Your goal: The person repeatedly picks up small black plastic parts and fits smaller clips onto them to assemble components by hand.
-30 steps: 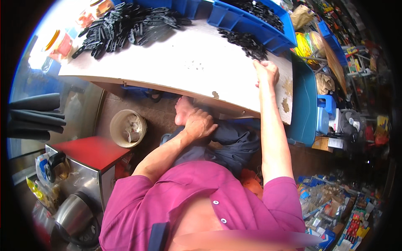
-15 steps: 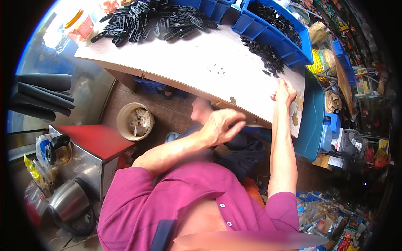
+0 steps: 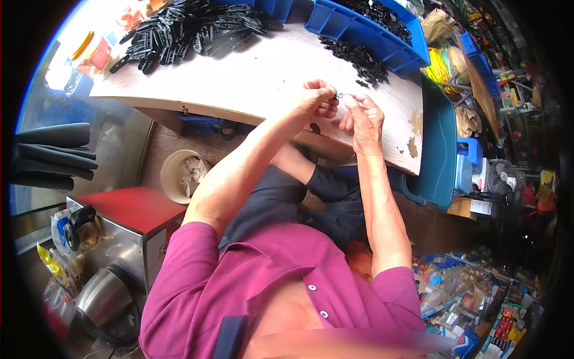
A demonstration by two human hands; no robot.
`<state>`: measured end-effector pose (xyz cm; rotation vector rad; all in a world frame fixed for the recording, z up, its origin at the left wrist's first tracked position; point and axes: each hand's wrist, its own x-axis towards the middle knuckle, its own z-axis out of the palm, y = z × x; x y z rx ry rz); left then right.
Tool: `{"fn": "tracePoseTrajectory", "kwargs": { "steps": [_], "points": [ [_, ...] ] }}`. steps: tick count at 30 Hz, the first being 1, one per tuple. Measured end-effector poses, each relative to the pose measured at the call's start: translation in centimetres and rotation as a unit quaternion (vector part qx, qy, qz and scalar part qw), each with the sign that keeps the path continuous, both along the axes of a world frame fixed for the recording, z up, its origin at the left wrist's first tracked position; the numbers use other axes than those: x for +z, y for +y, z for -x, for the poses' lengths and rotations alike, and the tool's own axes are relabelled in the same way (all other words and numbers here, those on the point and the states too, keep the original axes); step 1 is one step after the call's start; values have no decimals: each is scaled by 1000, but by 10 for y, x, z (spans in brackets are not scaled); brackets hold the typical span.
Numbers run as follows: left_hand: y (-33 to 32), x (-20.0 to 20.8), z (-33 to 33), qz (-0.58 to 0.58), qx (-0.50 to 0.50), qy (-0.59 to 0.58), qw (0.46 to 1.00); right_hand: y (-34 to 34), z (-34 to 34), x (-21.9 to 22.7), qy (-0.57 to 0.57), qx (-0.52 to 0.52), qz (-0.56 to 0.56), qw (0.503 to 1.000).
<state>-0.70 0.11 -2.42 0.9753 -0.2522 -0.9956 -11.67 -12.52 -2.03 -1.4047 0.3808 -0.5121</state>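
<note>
Over the table's front part my two hands meet, fingertips almost touching. My left hand (image 3: 320,100) is closed in a pinch, with a small dark part (image 3: 339,96) at its fingertips. On the other side of that part is my right hand (image 3: 366,122), its thumb and forefinger drawn together and the other fingers curled; what it pinches is too small to make out. Beyond my hands, small black plastic pieces (image 3: 357,60) lie loose on the white table (image 3: 263,75). Long black plastic parts (image 3: 179,36) form a heap at the far left.
A blue bin (image 3: 394,42) of small black pieces stands at the back right. A teal tub (image 3: 441,143) adjoins the table's right end. Below the table's front edge are a white bucket (image 3: 170,179) with scraps and, further left, a red-topped metal cabinet (image 3: 128,209).
My right hand has come back from beside the loose black pieces toward the table's middle. My left hand has risen from below the table edge to meet it. The view has shifted slightly.
</note>
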Motion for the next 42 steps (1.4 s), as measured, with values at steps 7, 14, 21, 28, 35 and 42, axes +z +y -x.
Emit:
{"fn": "tracePoseTrajectory", "kwargs": {
  "steps": [7,14,21,28,35,42],
  "points": [
    [-2,-2,13,14,83,-12,996,10,3,6,9,-8,-20,1000],
    [-3,-6,21,32,112,-87,989,9,2,-2,5,-22,-6,1000],
    [57,2,-74,-373,351,-686,516,9,5,-5,-2,-32,-50,998],
    [76,-14,-136,-473,223,-755,396,10,3,-4,-5,-27,-57,998],
    [72,-23,-144,-357,273,-772,449,9,3,-5,-4,-30,-68,997],
    [71,-15,-123,-253,152,-824,483,7,1,-8,-9,-37,-56,998]
  ]
}}
